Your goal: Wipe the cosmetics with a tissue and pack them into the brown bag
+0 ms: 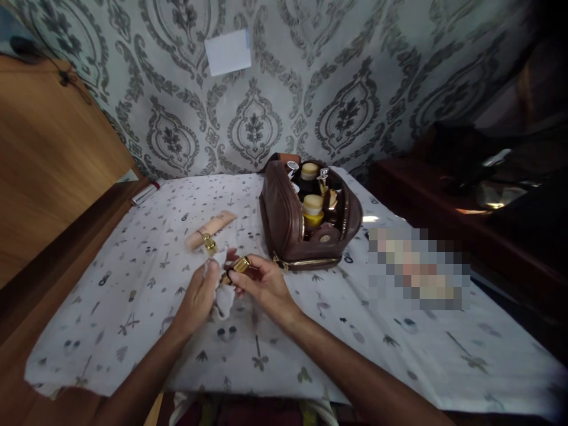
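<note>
My left hand is closed on a crumpled white tissue, bunched between thumb and fingers. My right hand grips a small gold cosmetic tube with a dark part, held against the tissue. Part of the tube is hidden by my fingers. Just beyond my hands, a gold cap-like piece is on the cloth beside a peach squeeze tube. Right of them, a brown toiletry bag stands unzipped; inside are a yellow jar, a cream-lidded jar and other bottles.
A printed white cloth covers the table. A silver and red tube lies at the far left edge, near a wooden panel. A blurred-out patch covers something on the right. Behind is patterned wallpaper with a white card.
</note>
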`<state>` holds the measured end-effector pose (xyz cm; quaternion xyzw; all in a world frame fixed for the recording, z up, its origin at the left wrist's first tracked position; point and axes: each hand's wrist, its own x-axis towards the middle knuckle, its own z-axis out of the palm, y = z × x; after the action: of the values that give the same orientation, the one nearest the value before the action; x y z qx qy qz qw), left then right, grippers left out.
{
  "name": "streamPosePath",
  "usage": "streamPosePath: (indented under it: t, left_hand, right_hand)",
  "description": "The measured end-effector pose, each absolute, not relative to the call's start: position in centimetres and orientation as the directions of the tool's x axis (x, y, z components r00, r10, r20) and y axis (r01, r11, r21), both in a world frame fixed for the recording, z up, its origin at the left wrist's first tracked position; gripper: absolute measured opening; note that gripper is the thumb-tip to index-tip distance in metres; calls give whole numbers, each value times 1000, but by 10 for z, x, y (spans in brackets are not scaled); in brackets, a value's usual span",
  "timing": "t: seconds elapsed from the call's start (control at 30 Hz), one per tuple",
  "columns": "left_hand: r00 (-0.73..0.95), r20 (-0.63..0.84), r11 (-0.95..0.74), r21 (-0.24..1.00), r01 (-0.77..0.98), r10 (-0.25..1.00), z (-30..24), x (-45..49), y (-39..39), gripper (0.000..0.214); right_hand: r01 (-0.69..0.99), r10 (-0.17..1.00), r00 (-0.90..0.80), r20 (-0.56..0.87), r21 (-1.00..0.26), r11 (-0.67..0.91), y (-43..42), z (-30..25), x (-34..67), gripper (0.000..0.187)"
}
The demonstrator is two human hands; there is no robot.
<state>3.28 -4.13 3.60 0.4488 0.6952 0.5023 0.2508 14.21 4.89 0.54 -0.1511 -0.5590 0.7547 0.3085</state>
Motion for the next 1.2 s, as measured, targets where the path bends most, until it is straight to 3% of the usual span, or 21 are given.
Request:
streamPosePath:
  t: [0.1, 0.2, 0.3, 0.4, 0.5, 0.6, 0.7, 0.77, 0.83, 0.93, 1.0, 1.07, 1.2]
  left_hand:
    - [-436, 130, 71, 906, 417, 891, 27, 35, -43, 62]
    - [-513, 223, 46, 887, 460, 829, 20, 37, -46, 50]
    - [-473, 315, 52, 787, 614, 823, 16, 38, -48, 41]
    - [-420, 362, 55, 700, 712, 832, 18, 36, -46, 28]
    - [-499, 324, 61, 789, 611, 804, 24, 31, -42, 27]
    - [-552, 178, 103, 893, 439, 815, 31, 25, -41, 41]
    - [-547, 190, 112, 875, 471, 815, 35, 21, -42, 46]
    - [-518, 334, 88, 771, 631, 788, 36, 21, -43, 40]
    - [-416, 457, 93, 578, 811, 787, 35, 23, -44, 34]
    - [-200, 478, 87, 246, 965, 855, 30, 27, -45, 27]
    - [-143, 455, 73, 168, 983, 879, 27, 28, -46, 30]
    - [-199, 425, 92, 259, 961, 883, 26, 26, -48, 37]
    - [-390, 272, 171, 584, 793, 880, 27, 22, -50, 45]
  right_hand:
    - [-309, 635, -770, 61, -906, -288, 49, 6, 142, 37]
    - [-372, 709, -704, 46, -874, -312, 51, 7, 142, 38]
    - [-391, 736, -677, 0, -847, -360, 53, 8, 143, 41]
    - [-356, 685, -728, -33, -836, -418, 53, 10, 144, 38]
    - [-370, 647, -763, 3, -822, -433, 54, 12, 145, 40]
    - [-398, 656, -747, 106, -861, -315, 55, 15, 148, 39]
    - [-378, 699, -701, 141, -905, -197, 57, 14, 148, 37]
    - [-346, 723, -680, 120, -923, -172, 56, 12, 146, 39]
    - [-317, 715, -693, 94, -930, -185, 54, 9, 145, 42]
    - [-292, 664, -747, 32, -913, -284, 49, 5, 143, 47]
    - [-276, 628, -778, -5, -896, -348, 46, 3, 142, 49]
    - [-267, 590, -807, -11, -885, -382, 44, 2, 142, 50]
    - [-278, 522, -852, 29, -871, -405, 43, 5, 143, 48]
